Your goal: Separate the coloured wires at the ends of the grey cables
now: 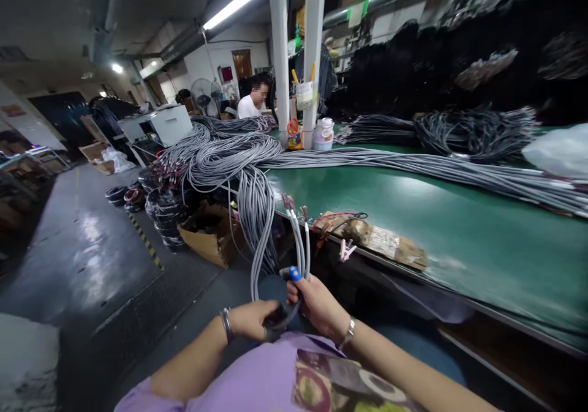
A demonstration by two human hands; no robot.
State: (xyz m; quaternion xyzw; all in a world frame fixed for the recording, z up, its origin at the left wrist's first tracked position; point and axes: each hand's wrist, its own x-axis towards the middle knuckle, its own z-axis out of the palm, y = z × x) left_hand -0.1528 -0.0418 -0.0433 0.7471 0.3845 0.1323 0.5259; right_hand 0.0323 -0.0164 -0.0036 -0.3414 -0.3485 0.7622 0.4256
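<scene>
At six o'clock, the right hand [315, 302] grasps a few grey cables [299, 245], their ends already parted into coloured wires [288, 202]. At seven, the left hand's [252, 320] grip is unclear. The pile [229, 158] at ten probably remains.

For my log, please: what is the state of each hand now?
Left hand: curled at a dark object; grip cannot be told.
Right hand: closed on slim grey cables with bared ends.

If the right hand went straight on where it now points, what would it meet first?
Probably the hanging bundle of grey cables beyond the right hand, though depth is unclear.
</scene>
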